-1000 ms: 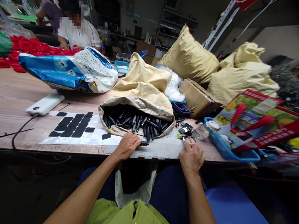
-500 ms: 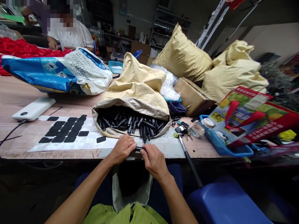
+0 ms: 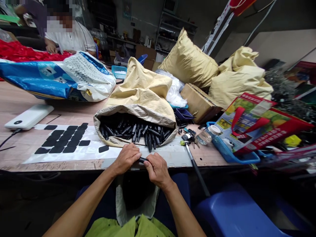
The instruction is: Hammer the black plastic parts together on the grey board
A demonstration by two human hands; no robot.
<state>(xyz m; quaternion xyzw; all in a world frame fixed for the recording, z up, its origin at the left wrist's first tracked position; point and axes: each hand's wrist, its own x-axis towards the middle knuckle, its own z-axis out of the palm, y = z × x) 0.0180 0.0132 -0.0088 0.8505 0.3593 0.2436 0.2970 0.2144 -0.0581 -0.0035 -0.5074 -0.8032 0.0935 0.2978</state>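
Both hands hold one short black tube (image 3: 143, 160) at the table's front edge. My left hand (image 3: 127, 158) is closed round its left end, and my right hand (image 3: 157, 168) grips its right end. Just beyond them lies a beige cloth sack (image 3: 145, 89), its mouth facing me, with several black tubular pieces (image 3: 138, 130) inside. Some of the pieces stick out over the sack's lower rim. Below the hands, an open pale bag (image 3: 119, 204) hangs between my legs; its inside is dark.
Black rounded pads (image 3: 60, 141) lie on a white sheet at left, near a white power bank (image 3: 29, 117). A hammer-like tool (image 3: 196, 166) overhangs the table edge. At right are a blue basket (image 3: 227, 151) and a blue stool (image 3: 239, 210). A person (image 3: 71, 38) sits across the table.
The whole view has shifted slightly, so the table items appear a little further left. Both hands still grip the black tube, which is tilted a bit more.
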